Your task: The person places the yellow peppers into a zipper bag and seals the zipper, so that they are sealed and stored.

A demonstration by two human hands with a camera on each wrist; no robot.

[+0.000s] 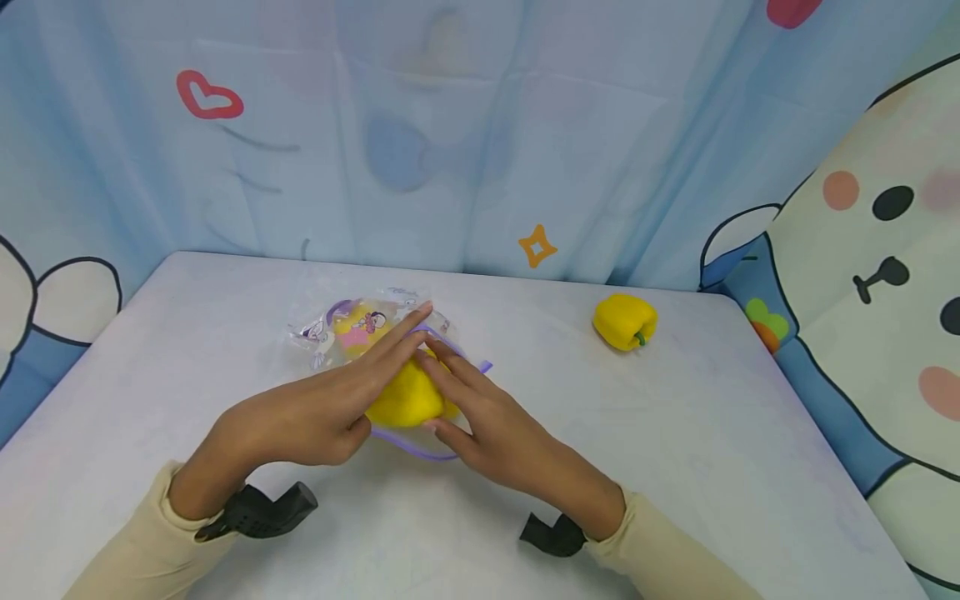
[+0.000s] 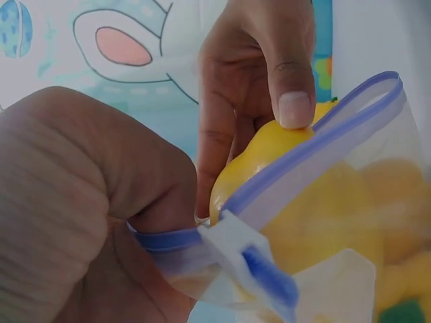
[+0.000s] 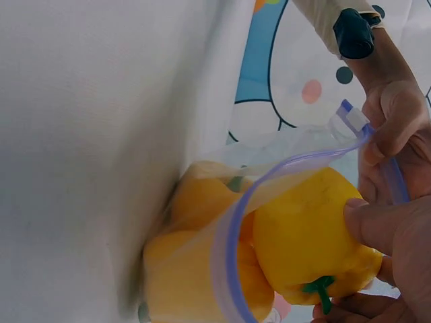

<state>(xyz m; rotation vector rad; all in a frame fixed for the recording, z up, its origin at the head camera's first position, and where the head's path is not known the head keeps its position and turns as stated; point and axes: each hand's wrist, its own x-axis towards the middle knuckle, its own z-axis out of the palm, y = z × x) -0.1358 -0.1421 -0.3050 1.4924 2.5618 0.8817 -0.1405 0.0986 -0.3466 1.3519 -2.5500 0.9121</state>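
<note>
Both hands are at work over the bench, in close at the clear zip bag with its purple-edged mouth and little printed figures! The left hand has the rim, thumb and fingers curled over the purple edge, near the white slider. And the right hand, look at that, grips a yellow pepper, thumb on one side, fingers round the other, right there in the open mouth! Part of it shows above the purple edge, part of it through the plastic, its green stem in plain sight. Down inside, at least two more peppers sit together, yellow-orange through the film. Over to the right, well apart from the bag, a lone pepper lies on its side towards the back of the bench, stem pointing to the near side. Beige sleeves, dark gear at each wrist, and behind it all a pale blue curtain with a red heart and an orange star!
</note>
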